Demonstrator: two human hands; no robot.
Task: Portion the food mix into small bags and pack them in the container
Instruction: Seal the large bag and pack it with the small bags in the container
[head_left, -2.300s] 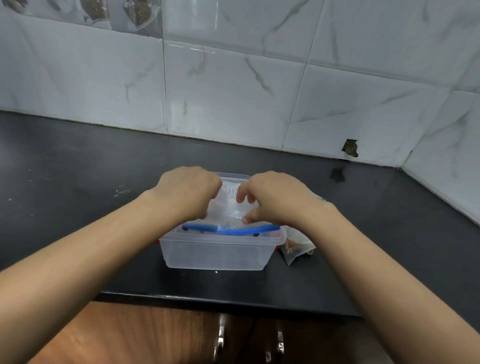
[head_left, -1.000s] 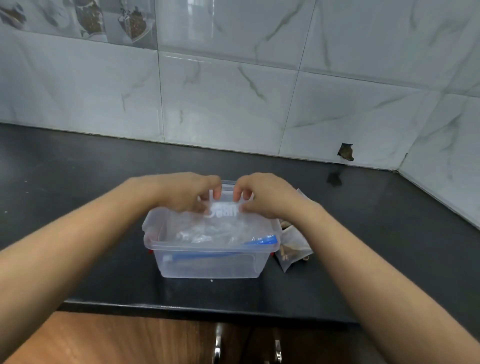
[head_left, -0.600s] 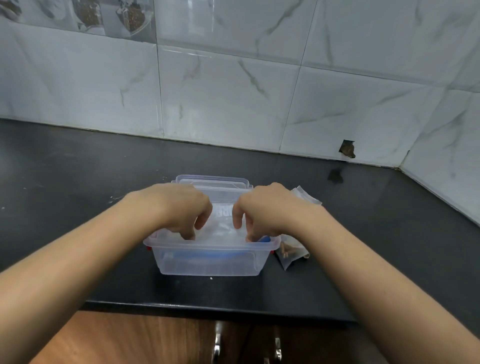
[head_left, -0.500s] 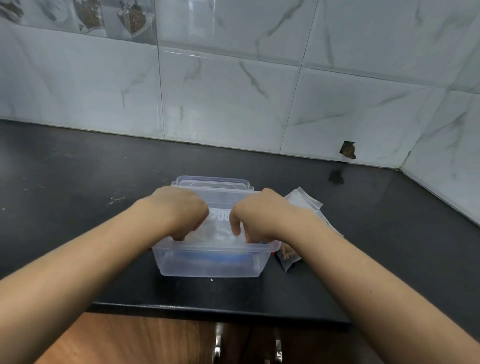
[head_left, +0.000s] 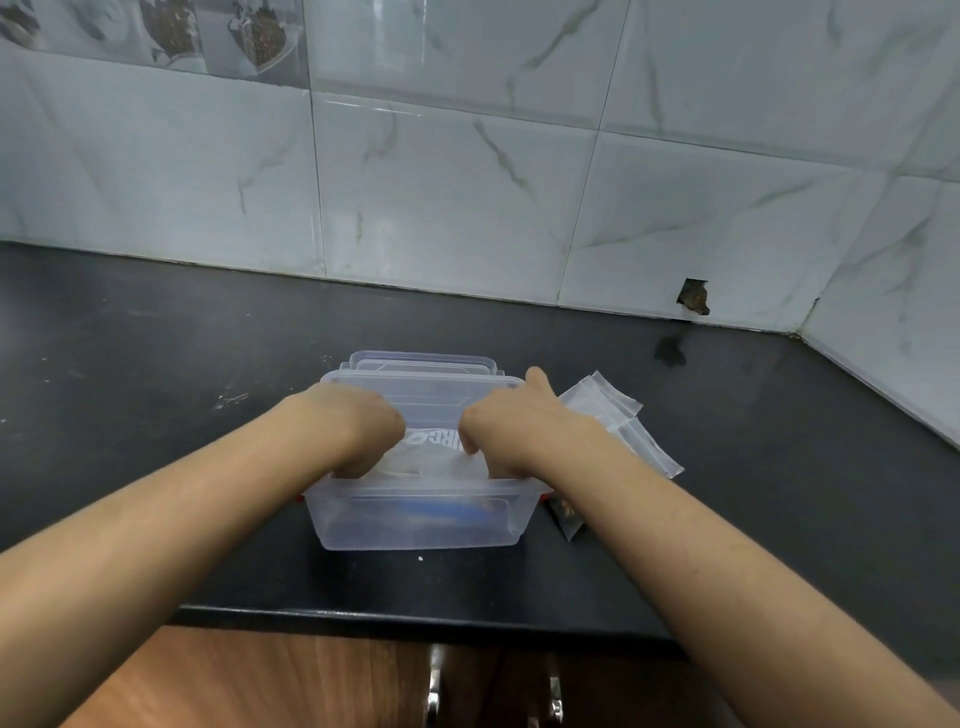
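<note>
A clear plastic container (head_left: 415, 525) stands near the front edge of the black counter. Both my hands reach down into it. My left hand (head_left: 358, 431) and my right hand (head_left: 504, 426) press on a large clear bag (head_left: 431, 457) with white lettering that lies inside. A blue zip strip (head_left: 447, 514) shows through the container's front wall. My fingertips are hidden below the rim. Small clear bags (head_left: 618, 415) lie on the counter right of the container, and one with brown mix (head_left: 569, 517) sits by its front right corner.
The container's clear lid (head_left: 421, 361) lies just behind it. The black counter (head_left: 156, 389) runs to a tiled wall at the back and right. A wooden cabinet with metal handles (head_left: 434, 696) sits under the counter's front edge.
The big bag with the blue zip was held above the container, then lowered into it. My hands have pushed down deeper inside, and my right thumb now sticks up.
</note>
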